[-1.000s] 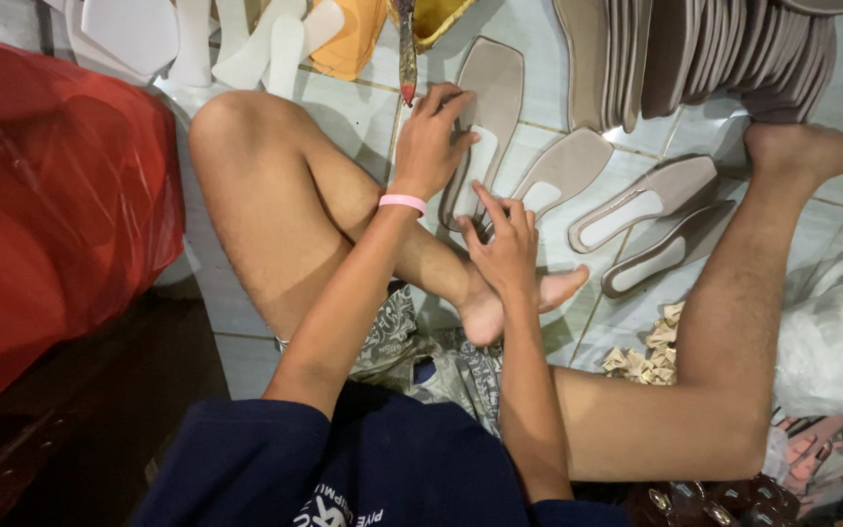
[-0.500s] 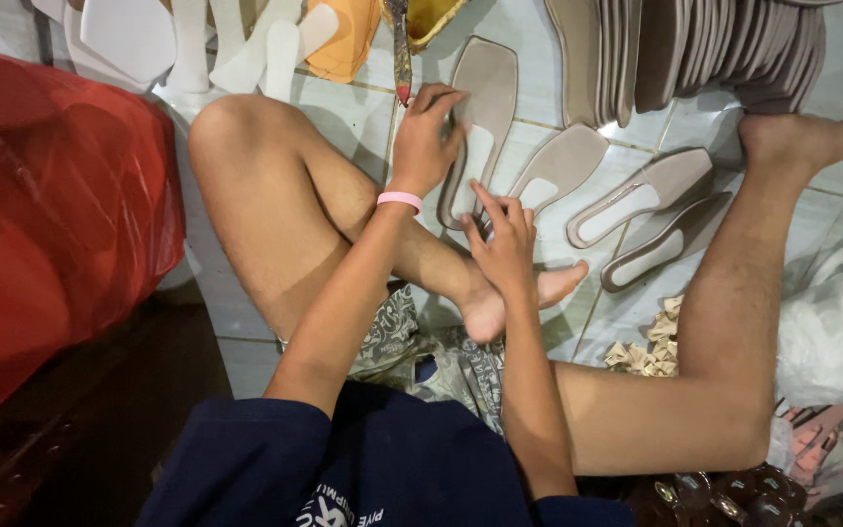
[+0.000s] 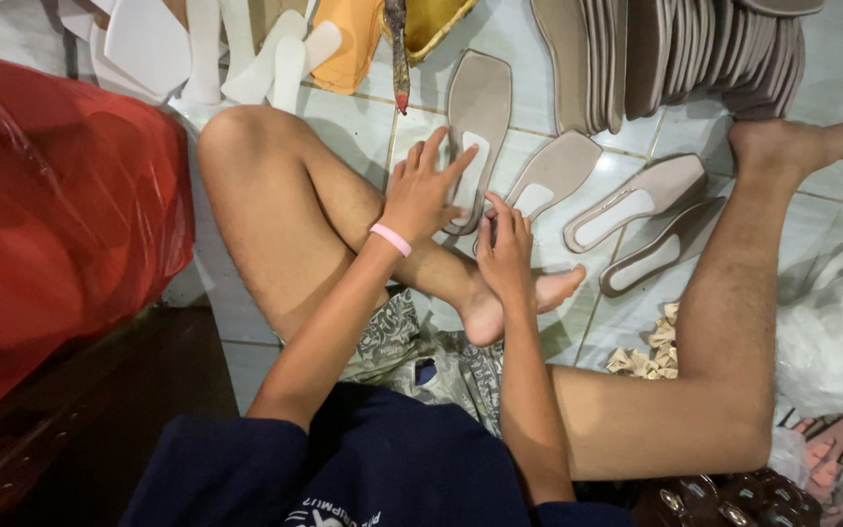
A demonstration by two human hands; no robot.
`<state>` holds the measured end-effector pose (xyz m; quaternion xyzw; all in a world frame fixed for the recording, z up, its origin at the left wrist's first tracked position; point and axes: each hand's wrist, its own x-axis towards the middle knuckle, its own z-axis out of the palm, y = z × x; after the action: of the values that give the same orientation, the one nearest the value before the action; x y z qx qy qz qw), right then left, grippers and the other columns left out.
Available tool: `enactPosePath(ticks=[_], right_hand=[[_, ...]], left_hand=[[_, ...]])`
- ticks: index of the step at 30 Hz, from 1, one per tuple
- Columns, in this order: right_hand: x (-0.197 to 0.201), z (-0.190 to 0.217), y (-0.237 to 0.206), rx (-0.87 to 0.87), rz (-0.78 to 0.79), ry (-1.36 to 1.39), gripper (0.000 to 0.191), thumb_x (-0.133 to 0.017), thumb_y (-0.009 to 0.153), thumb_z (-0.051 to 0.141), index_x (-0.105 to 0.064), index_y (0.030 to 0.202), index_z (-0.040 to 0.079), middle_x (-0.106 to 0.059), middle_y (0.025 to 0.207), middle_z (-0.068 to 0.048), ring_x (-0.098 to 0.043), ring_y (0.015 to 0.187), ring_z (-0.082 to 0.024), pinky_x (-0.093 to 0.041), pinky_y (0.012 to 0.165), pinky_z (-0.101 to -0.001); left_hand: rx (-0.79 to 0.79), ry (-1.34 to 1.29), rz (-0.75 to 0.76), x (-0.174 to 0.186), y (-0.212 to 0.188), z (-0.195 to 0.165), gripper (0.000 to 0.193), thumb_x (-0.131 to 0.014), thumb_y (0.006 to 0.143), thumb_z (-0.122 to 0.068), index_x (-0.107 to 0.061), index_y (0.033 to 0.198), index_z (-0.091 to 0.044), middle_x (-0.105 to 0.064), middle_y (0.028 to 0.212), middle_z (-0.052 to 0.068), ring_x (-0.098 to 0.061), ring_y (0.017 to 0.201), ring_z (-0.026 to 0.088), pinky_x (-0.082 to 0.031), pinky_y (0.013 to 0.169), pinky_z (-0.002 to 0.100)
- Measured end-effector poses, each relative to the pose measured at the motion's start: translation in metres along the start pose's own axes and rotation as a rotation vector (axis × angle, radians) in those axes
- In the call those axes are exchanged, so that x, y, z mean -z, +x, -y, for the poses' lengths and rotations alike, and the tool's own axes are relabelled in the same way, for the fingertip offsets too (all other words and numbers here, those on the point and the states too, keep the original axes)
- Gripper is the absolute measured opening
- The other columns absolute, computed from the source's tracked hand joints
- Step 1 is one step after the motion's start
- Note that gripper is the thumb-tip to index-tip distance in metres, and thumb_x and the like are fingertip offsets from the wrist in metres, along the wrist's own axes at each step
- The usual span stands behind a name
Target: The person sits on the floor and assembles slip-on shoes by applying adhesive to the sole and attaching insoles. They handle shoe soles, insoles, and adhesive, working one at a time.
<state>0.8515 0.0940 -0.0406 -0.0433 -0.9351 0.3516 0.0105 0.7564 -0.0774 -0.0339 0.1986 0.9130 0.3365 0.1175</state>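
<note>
Head camera shows your left hand [image 3: 424, 195] open, fingers spread flat on a beige shoe sole [image 3: 476, 132] lying on the tiled floor [image 3: 363, 112]. Your right hand [image 3: 507, 256] rests open just beside it.

The floor [image 3: 836, 88] is laid in pale, glossy square tiles with thin dark grout lines, lit evenly and brightest toward twelve o'clock. At nine o'clock a bulging red plastic bag [image 3: 51, 224] fills the edge of view. Below it, toward seven o'clock, lies a dark brown wooden surface [image 3: 90, 410]. At four o'clock a crumpled clear plastic sheet [image 3: 836, 332] rests on the tiles.
</note>
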Motion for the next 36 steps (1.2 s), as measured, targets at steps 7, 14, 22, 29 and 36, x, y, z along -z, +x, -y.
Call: enactPosePath(ticks=[7, 14, 22, 29, 36], right_hand=[[-0.001, -0.010, 0.000, -0.017, -0.040, 0.060, 0.039, -0.062, 0.100, 0.007, -0.059, 0.139, 0.012, -0.065, 0.106, -0.011, -0.060, 0.099, -0.031, -0.050, 0.090, -0.0437], [0.004, -0.010, -0.001, 0.002, -0.063, 0.045, 0.040, -0.065, 0.099, 0.008, -0.060, 0.138, 0.011, -0.064, 0.105, -0.012, -0.059, 0.099, -0.034, -0.048, 0.091, -0.0458], [0.012, -0.011, -0.005, -0.050, -0.111, 0.256, 0.039, -0.065, 0.099, 0.009, -0.060, 0.138, 0.010, -0.063, 0.106, -0.011, -0.063, 0.089, -0.023, -0.054, 0.078, -0.0345], [0.012, -0.023, -0.007, -0.064, -0.138, 0.308, 0.041, -0.066, 0.098, 0.009, -0.060, 0.138, 0.009, -0.063, 0.106, -0.010, -0.060, 0.084, -0.021, -0.053, 0.080, -0.0343], [0.015, -0.029, -0.005, -0.119, -0.117, 0.338, 0.040, -0.065, 0.099, 0.009, -0.059, 0.138, 0.009, -0.062, 0.106, -0.010, -0.060, 0.084, -0.021, -0.053, 0.080, -0.0338]], left_hand=[[0.057, 0.243, 0.113, -0.009, 0.011, -0.007, 0.111, -0.096, 0.057, -0.038, -0.041, 0.153, -0.033, -0.026, 0.161, 0.014, -0.037, 0.139, 0.041, -0.040, 0.102, 0.058], [0.032, 0.392, 0.145, -0.021, 0.018, -0.018, 0.112, -0.096, 0.056, -0.037, -0.041, 0.153, -0.020, -0.027, 0.161, 0.014, -0.035, 0.143, 0.037, -0.039, 0.104, 0.061], [-0.094, 0.408, 0.088, -0.016, 0.009, -0.022, 0.108, -0.093, 0.060, -0.039, -0.043, 0.152, -0.014, -0.038, 0.160, 0.004, -0.048, 0.135, 0.024, -0.030, 0.117, 0.061], [-0.107, 0.447, 0.100, -0.019, 0.008, -0.025, 0.110, -0.092, 0.059, -0.045, -0.041, 0.153, -0.019, -0.037, 0.161, 0.003, -0.052, 0.130, 0.026, -0.029, 0.112, 0.065], [-0.082, 0.544, 0.087, -0.024, 0.012, -0.036, 0.112, -0.091, 0.059, -0.045, -0.041, 0.155, -0.020, -0.038, 0.162, 0.002, -0.053, 0.131, 0.028, -0.030, 0.112, 0.065]])
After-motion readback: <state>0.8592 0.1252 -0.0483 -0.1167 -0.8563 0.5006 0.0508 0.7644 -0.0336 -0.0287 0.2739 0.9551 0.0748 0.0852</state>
